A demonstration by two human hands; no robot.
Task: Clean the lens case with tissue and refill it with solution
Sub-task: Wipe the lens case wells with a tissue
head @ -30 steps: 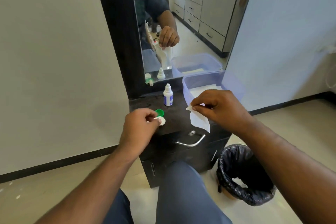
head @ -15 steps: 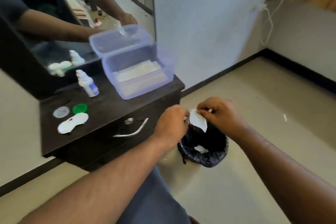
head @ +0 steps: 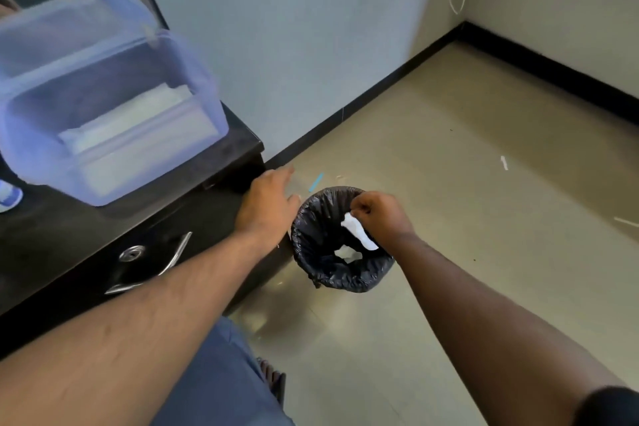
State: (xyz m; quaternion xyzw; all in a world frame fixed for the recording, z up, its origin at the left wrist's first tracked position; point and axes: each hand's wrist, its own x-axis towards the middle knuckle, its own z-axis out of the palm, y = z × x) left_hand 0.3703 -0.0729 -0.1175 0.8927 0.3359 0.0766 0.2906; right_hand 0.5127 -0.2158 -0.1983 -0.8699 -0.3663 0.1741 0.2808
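My right hand (head: pixel 382 214) pinches a white tissue (head: pixel 358 231) that hangs over the mouth of a small bin lined with a black bag (head: pixel 321 273). More white tissue lies at the bottom of the bin. My left hand (head: pixel 268 206) hovers beside the bin's left rim with its fingers apart, holding nothing. Only the base of the solution bottle (head: pixel 7 196) shows at the far left edge. The lens case is out of view.
A translucent blue plastic box (head: pixel 193 79) with folded tissues stands on the dark cabinet (head: pixel 238 138), whose drawer has a metal handle (head: pixel 169 263). The tiled floor carries small scraps, with a wall and black skirting behind.
The view has swung right and down toward the bin. My left hand has let go of the tissue and drawn left; my right hand has lowered the tissue over the bin.
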